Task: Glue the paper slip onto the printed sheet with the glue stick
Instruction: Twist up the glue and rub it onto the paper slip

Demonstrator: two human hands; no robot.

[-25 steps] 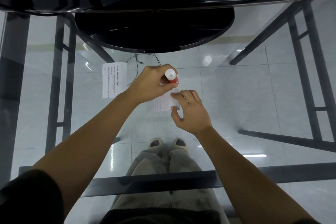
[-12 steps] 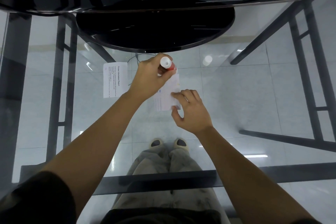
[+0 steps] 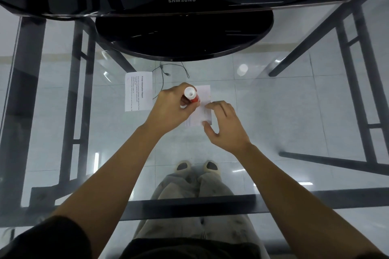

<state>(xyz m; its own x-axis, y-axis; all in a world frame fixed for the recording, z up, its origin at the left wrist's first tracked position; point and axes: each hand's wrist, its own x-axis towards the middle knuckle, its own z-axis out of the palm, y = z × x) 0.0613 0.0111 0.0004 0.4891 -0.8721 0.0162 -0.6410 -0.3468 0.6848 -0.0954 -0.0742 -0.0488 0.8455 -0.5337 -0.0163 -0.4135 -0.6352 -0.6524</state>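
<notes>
two bare hands work over a glass table [image 3: 273, 111] in the head view. the left hand [image 3: 171, 109] is clenched around a red glue stick [image 3: 192, 96], white end facing up toward the camera, its lower end hidden against a small paper slip [image 3: 203, 99] lying flat on the glass. the right hand [image 3: 226, 126] rests its fingertips [image 3: 208, 105] on the right side of that slip, fingers loosely curled and grasping nothing, thumb near the slip's lower right corner. whether the stick's tip touches the paper cannot be told. a printed sheet [image 3: 138, 93] with lines of text lies flat just left of the left hand, apart from the slip. a black monitor base [image 3: 184, 38] stands beyond the papers, and a thin cable [image 3: 163, 78] shows near it. through the glass, the person's trousers and shoes [image 3: 197, 167] show below.
</notes>
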